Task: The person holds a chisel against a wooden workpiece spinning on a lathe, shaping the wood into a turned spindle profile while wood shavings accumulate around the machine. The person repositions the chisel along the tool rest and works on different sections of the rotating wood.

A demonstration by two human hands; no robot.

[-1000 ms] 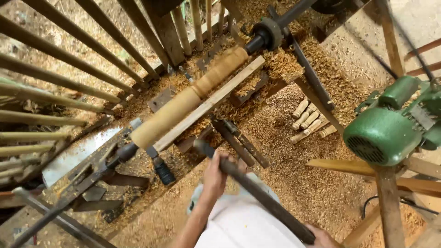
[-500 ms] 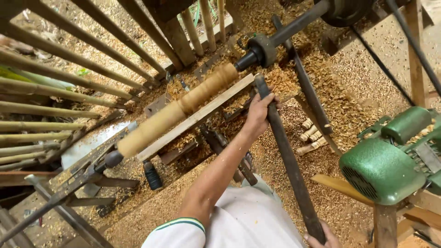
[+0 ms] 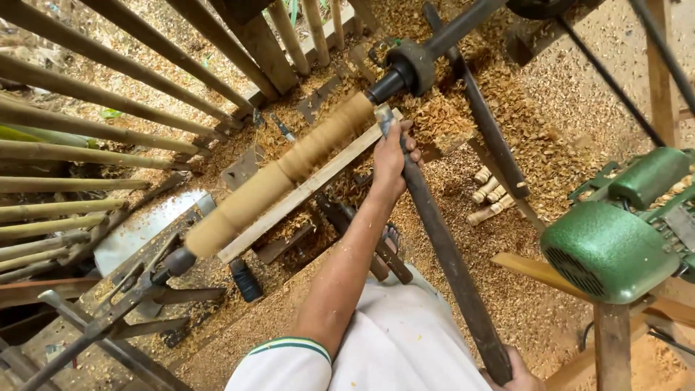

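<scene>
The left hand (image 3: 391,156) lay over the forward end of a long dark turning tool (image 3: 441,246), its fingers (image 3: 413,145) wrapped round the shaft and pressing it onto the pale wooden tool rest (image 3: 304,190) that ran just beside the workpiece. The tool's tip met the wooden spindle (image 3: 279,174) near its right-hand end, close to the dark drive shaft (image 3: 427,54). The right hand (image 3: 515,373) showed only at the bottom edge of the view, closed on the tool's rear end — how its fingers sat I could not tell in full, as most of the hand was cut off.

The spindle was held slantwise between the drive shaft and a metal centre (image 3: 174,261) at the lower left; its right half carried turned ridges, its left half was smooth. Shavings (image 3: 521,145) covered the floor all round. A few small turned pieces (image 3: 489,195) lay in the shavings to the right of the tool — well apart from a green motor (image 3: 615,246) on a wooden stand. Slanted wooden bars (image 3: 108,123) filled the upper left.
</scene>
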